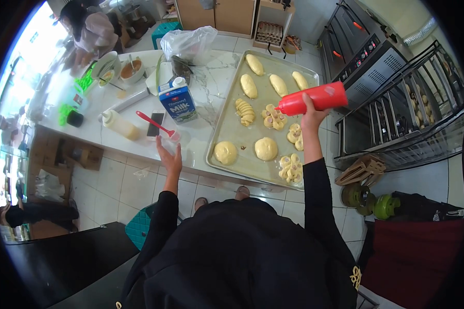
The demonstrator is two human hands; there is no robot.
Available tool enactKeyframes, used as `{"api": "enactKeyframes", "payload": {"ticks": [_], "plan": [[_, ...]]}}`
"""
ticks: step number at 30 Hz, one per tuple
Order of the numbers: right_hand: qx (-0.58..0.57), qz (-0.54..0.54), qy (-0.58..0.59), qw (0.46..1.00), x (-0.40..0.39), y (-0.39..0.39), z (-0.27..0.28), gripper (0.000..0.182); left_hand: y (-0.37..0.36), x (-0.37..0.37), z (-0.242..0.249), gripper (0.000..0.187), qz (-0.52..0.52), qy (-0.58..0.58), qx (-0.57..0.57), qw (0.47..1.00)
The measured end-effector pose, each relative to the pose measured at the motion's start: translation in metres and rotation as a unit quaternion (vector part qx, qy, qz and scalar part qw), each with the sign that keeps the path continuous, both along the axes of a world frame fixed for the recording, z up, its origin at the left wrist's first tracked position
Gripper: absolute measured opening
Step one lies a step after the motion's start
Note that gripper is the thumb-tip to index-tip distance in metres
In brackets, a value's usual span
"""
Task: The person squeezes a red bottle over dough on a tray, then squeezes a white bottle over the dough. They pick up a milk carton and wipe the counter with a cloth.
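The left grip, empty with fingers pointing forward, could nudge the red-handled brush just ahead of it by straying. Too hard a squeeze could flood the flower-shaped dough left of the right grip, which, arm outstretched, clasps a red squeeze bottle, nozzle leftward.

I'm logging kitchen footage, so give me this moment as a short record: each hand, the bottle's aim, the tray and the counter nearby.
Right hand: gripping a red squeeze bottle, tipped sideways
Bottle aim: nozzle beside a flower-shaped dough piece; any flow is too small to tell
Left hand: open, empty, close to a red-handled utensil
Tray: oval, round, ridged and flower-shaped dough
Counter nearby: milk carton, pale squeeze bottle
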State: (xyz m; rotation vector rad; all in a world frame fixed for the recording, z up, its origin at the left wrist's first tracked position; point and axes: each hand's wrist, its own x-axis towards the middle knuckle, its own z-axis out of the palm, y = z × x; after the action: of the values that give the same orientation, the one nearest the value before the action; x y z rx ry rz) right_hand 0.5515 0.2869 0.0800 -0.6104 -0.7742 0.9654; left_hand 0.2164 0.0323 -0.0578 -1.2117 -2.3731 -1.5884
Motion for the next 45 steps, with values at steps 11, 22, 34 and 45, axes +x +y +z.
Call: {"api": "enactKeyframes", "payload": {"ticks": [11, 22, 34, 45], "plan": [[0.093, 0.087, -0.3, 0.945, -0.046, 0.029, -0.011, 0.073, 0.007, 0.009, 0.001, 0.064, 0.082, 0.077, -0.079, 0.99], [0.106, 0.1, -0.326, 0.934, -0.053, 0.046, -0.025, 0.069, 0.008, 0.01, -0.001, 0.064, 0.1, 0.07, -0.1, 0.988], [0.116, 0.092, -0.332, 0.931, -0.056, 0.052, -0.03, 0.065, 0.009, 0.01, -0.001, 0.063, 0.105, 0.073, -0.107, 0.986], [0.123, 0.098, -0.338, 0.928, -0.045, 0.056, -0.021, 0.063, 0.009, 0.009, -0.005, 0.063, 0.108, 0.072, -0.108, 0.986]]}}
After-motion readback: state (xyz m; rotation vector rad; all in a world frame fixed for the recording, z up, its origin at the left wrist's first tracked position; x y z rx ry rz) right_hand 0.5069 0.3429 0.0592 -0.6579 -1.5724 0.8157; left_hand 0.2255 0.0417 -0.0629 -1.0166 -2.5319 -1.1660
